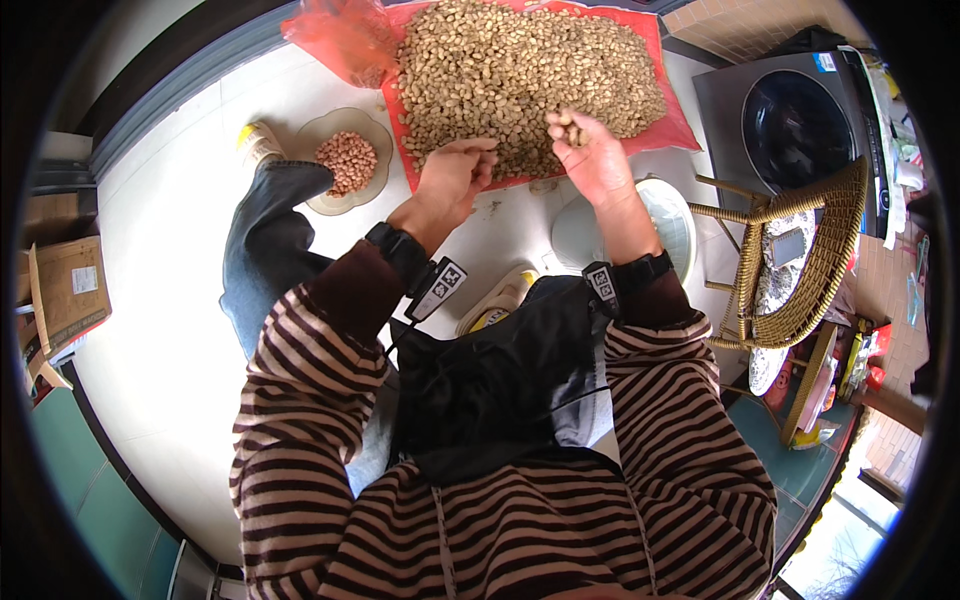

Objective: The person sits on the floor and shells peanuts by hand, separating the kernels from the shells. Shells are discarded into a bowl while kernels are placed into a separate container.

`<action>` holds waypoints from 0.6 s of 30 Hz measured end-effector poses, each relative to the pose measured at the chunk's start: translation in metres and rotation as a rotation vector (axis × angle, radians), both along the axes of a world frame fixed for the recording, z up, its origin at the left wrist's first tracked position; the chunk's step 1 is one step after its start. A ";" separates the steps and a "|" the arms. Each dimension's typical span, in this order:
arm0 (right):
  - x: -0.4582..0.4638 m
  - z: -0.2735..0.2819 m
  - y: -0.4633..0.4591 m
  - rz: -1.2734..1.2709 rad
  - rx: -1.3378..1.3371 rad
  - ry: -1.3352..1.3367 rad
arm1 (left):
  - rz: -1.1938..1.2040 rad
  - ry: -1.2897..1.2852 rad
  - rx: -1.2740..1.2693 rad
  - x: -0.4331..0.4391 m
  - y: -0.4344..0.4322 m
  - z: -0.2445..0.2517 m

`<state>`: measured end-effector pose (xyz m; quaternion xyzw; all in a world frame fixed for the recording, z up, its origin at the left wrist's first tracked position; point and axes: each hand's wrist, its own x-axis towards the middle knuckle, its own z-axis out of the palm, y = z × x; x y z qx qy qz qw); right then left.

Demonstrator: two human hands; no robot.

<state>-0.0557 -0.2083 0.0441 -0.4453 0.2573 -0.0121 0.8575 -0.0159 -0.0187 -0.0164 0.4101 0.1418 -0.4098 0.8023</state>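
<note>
A large heap of unshelled peanuts lies on a red plastic sheet in front of me. My right hand, palm up over the near edge of the heap, holds a few peanuts in its curled fingers. To its left, my left hand is at the near edge of the pile with its fingers bent together; whether anything is between them is hidden. Shelled pink peanut kernels rest in a scalloped plate on the floor, left of my left hand.
A pale bucket stands beneath my right forearm. A red plastic bag lies at the sheet's left corner. At the right are a wicker chair and a front-loading washing machine. A cardboard box stands far left.
</note>
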 end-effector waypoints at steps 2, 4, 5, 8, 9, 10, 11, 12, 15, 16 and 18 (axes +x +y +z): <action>-0.004 0.003 -0.024 0.021 0.070 -0.131 | 0.012 0.004 0.019 0.002 0.002 -0.001; -0.016 0.009 -0.053 0.026 -0.024 -0.181 | 0.029 0.037 0.063 0.006 0.005 0.001; -0.024 0.013 -0.069 -0.039 -0.150 -0.117 | 0.045 0.034 0.058 0.007 0.005 0.003; -0.066 0.026 -0.116 -0.048 -0.718 0.071 | 0.089 0.038 0.063 0.010 0.007 0.010; -0.082 0.032 -0.131 -0.115 -0.653 0.227 | 0.095 0.031 0.060 0.010 0.008 0.011; -0.098 0.036 -0.141 -0.105 -0.692 0.355 | 0.108 0.028 0.061 0.011 0.009 0.013; -0.114 0.036 -0.146 -0.106 -0.685 0.411 | 0.111 0.018 0.070 0.011 0.010 0.013; -0.127 0.040 -0.152 0.078 -0.855 0.547 | 0.119 0.012 0.084 0.011 0.011 0.013; -0.128 0.031 -0.154 0.162 -1.133 0.613 | 0.136 -0.017 0.092 0.010 0.013 0.009; -0.122 0.024 -0.149 0.129 -1.159 0.582 | 0.140 -0.021 0.098 0.010 0.014 0.007; -0.083 0.007 -0.142 0.303 -1.176 0.389 | 0.119 -0.068 0.091 0.009 0.014 0.003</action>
